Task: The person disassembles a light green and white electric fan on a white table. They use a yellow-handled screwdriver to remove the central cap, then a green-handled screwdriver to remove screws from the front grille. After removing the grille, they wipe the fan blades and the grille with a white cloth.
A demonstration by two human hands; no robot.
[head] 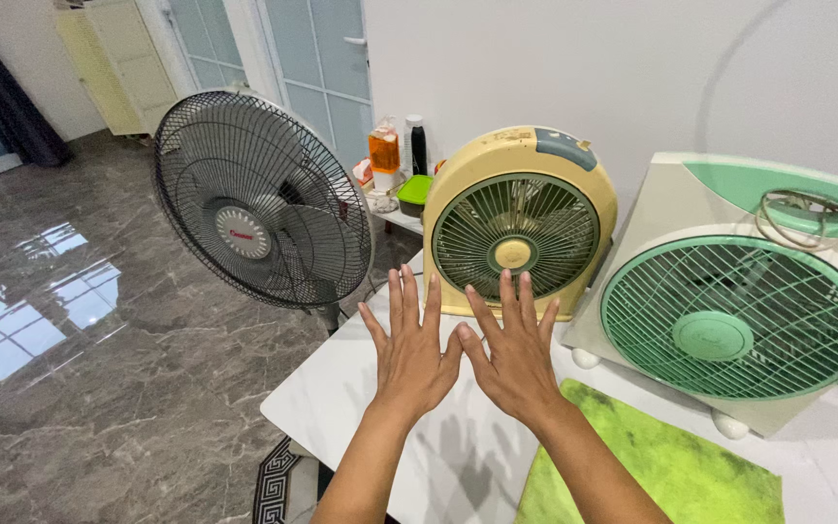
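Two hands empty, fingers spread: left hand (pixel 411 351), right hand (pixel 514 357), thumbs touching, above white table (pixel 341 398). Cream box fan (pixel 519 221) straight ahead, upright; right hand nearer.

What stands around me
A black stand fan (pixel 262 199) is on my left, a green-and-white box fan (pixel 734 325) on my right, with a green mat (pixel 661 466) in front of it.

The black pedestal fan (pixel 262 199) has a thin wire grille that looks like metal. The yellow box fan (pixel 519 221) and the green-and-cream box fan (pixel 739 291) look like smooth plastic. The white table (pixel 341 388) is smooth, the green mat (pixel 661 466) matt and cloth-like, the marble-patterned floor (pixel 99 369) glossy.
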